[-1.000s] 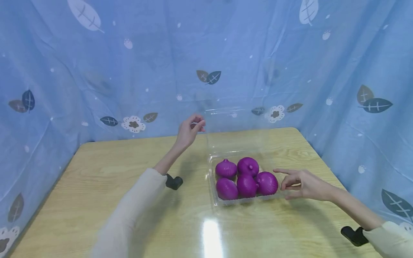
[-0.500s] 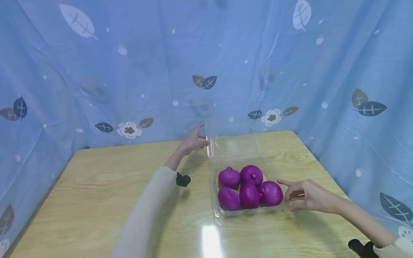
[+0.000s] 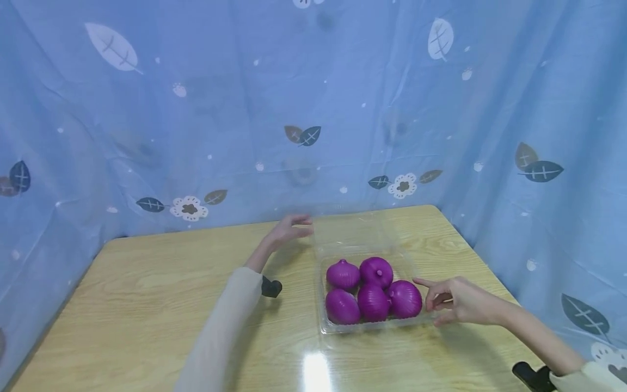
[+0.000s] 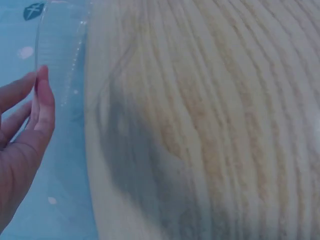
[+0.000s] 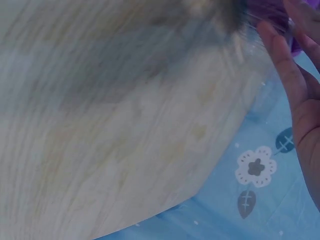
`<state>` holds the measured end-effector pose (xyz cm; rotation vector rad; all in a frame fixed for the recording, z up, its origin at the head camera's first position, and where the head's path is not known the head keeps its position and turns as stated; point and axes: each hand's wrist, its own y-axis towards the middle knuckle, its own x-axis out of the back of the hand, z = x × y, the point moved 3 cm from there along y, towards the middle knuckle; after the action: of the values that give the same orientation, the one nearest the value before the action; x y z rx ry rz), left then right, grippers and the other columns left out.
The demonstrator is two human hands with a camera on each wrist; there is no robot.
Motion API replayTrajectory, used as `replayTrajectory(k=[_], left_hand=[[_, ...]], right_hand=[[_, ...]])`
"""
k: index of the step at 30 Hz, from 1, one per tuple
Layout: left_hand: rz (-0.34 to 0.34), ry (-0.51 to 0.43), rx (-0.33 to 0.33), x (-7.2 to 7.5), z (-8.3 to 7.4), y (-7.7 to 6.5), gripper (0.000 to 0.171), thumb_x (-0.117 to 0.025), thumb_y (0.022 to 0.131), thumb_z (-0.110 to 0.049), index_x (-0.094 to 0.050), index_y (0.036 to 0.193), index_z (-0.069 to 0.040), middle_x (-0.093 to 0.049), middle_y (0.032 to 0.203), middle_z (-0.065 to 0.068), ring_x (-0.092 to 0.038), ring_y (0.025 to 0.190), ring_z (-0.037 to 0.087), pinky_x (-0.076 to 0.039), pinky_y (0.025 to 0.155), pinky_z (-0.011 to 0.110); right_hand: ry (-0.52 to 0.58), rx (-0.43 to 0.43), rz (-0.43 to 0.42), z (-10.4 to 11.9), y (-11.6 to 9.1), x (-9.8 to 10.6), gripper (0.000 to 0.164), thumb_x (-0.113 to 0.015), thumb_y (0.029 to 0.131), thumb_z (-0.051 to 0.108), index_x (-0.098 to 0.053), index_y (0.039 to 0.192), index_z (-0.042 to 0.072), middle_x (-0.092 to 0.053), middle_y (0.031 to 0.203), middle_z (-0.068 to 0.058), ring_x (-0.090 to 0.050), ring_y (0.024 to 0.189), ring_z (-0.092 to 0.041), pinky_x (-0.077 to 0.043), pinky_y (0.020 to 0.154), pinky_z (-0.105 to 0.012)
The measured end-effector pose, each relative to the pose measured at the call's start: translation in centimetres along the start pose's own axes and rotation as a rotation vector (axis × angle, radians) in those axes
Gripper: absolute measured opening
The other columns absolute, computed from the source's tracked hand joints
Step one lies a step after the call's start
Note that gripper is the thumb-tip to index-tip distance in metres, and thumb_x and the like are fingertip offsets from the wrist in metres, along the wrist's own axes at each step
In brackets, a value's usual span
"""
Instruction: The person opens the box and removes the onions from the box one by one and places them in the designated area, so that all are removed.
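Because transparent, lid (image 3: 354, 231) faint; outline indistinct

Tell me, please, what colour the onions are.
The onions are purple, which shows best in the head view.

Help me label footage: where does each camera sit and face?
Head: head-worn, facing forward and down at table; sleeves, left hand, right hand show.
Left wrist: on that wrist, facing table and clear lid; left hand shows.
Right wrist: on that wrist, facing table and clear box; right hand shows.
Wrist views share table and curtain.
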<state>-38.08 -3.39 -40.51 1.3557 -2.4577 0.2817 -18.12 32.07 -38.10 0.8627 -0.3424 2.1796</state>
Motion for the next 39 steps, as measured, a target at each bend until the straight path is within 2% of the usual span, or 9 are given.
replayTrajectory(k=[9, 12, 14, 17, 22, 24, 29, 32, 39], left_hand=[[0.035, -0.030, 0.033, -0.6, 1.4, 0.1, 0.052, -0.052, 0.098, -0.006, -0.031, 0.143, 0.011, -0.039, 0.144, 0.027, -0.041, 0.131, 0.038, -0.040, 0.106, 0.044], [0.062, -0.037, 0.040, -0.9, 1.5, -0.3, 0.052, -0.050, 0.099, -0.007, -0.029, 0.144, 0.010, -0.037, 0.146, 0.027, -0.038, 0.133, 0.038, -0.038, 0.108, 0.043], [0.066, -0.020, 0.027, -1.0, 1.6, -0.5, 0.054, -0.049, 0.100, -0.012, -0.027, 0.146, 0.008, -0.033, 0.148, 0.026, -0.034, 0.135, 0.039, -0.036, 0.109, 0.045], [0.003, 0.061, -0.082, -1.0, 1.6, -0.9, 0.056, -0.053, 0.099, -0.022, -0.033, 0.146, 0.002, -0.033, 0.149, 0.023, -0.034, 0.135, 0.041, -0.037, 0.108, 0.045], [-0.121, 0.034, -0.268, -1.8, 0.2, -2.2, 0.050, -0.062, 0.094, -0.018, -0.046, 0.139, -0.001, -0.043, 0.143, 0.020, -0.042, 0.128, 0.043, -0.042, 0.104, 0.045], [-0.069, -0.088, -0.285, -2.3, -0.7, -2.8, 0.048, -0.062, 0.093, -0.009, -0.047, 0.137, 0.001, -0.045, 0.141, 0.021, -0.042, 0.128, 0.043, -0.043, 0.103, 0.045], [0.198, -0.295, -0.270, -3.4, -1.6, -3.4, 0.050, -0.061, 0.091, 0.002, -0.046, 0.139, 0.001, -0.048, 0.141, 0.016, -0.041, 0.131, 0.039, -0.046, 0.101, 0.036], [0.318, -0.303, -0.253, -4.2, -1.9, -3.9, 0.053, -0.061, 0.089, 0.005, -0.046, 0.139, 0.000, -0.048, 0.142, 0.013, -0.040, 0.133, 0.034, -0.041, 0.105, 0.035], [0.467, -0.266, -0.215, -6.0, -2.5, -5.7, 0.054, -0.069, 0.087, -0.005, -0.050, 0.137, 0.000, -0.051, 0.140, 0.011, -0.045, 0.131, 0.021, -0.035, 0.110, 0.033]], right_hand=[[0.031, 0.030, 0.032, 0.1, 0.2, 0.2, 0.019, -0.079, 0.076, 0.012, -0.066, 0.089, 0.009, -0.033, 0.135, -0.045, -0.061, 0.108, -0.012, -0.055, 0.084, -0.032], [0.038, 0.035, 0.023, -0.1, 0.0, 0.4, 0.024, -0.080, 0.075, 0.013, -0.068, 0.095, 0.007, -0.031, 0.147, -0.029, -0.058, 0.111, -0.008, -0.053, 0.088, -0.032], [0.046, 0.042, 0.018, -0.3, -0.1, 0.6, 0.029, -0.080, 0.075, 0.012, -0.068, 0.099, 0.004, -0.028, 0.153, -0.008, -0.057, 0.114, -0.007, -0.052, 0.090, -0.031], [0.087, 0.032, 0.021, -0.7, -0.1, 0.7, 0.032, -0.080, 0.074, 0.010, -0.067, 0.102, 0.001, -0.024, 0.149, 0.020, -0.055, 0.115, -0.006, -0.050, 0.093, -0.027], [0.155, 0.037, 0.036, -1.1, 0.0, 0.6, 0.032, -0.079, 0.075, 0.005, -0.066, 0.103, -0.002, -0.024, 0.145, 0.031, -0.053, 0.118, -0.005, -0.048, 0.094, -0.022], [0.170, 0.052, 0.034, -1.3, 0.0, 0.6, 0.032, -0.078, 0.074, 0.003, -0.065, 0.103, -0.004, -0.026, 0.146, 0.030, -0.052, 0.118, -0.004, -0.048, 0.093, -0.022], [0.190, 0.078, 0.033, -1.4, -0.1, 0.9, 0.033, -0.078, 0.074, 0.000, -0.065, 0.103, -0.006, -0.027, 0.147, 0.028, -0.048, 0.121, 0.002, -0.048, 0.093, -0.022], [0.201, 0.082, 0.034, -1.4, -0.1, 0.9, 0.033, -0.078, 0.074, 0.001, -0.064, 0.103, -0.007, -0.028, 0.147, 0.028, -0.046, 0.122, 0.003, -0.048, 0.093, -0.023], [0.208, 0.064, 0.034, -1.3, -0.1, 0.7, 0.031, -0.077, 0.074, 0.001, -0.064, 0.102, -0.006, -0.028, 0.146, 0.028, -0.050, 0.120, -0.001, -0.048, 0.093, -0.022]])
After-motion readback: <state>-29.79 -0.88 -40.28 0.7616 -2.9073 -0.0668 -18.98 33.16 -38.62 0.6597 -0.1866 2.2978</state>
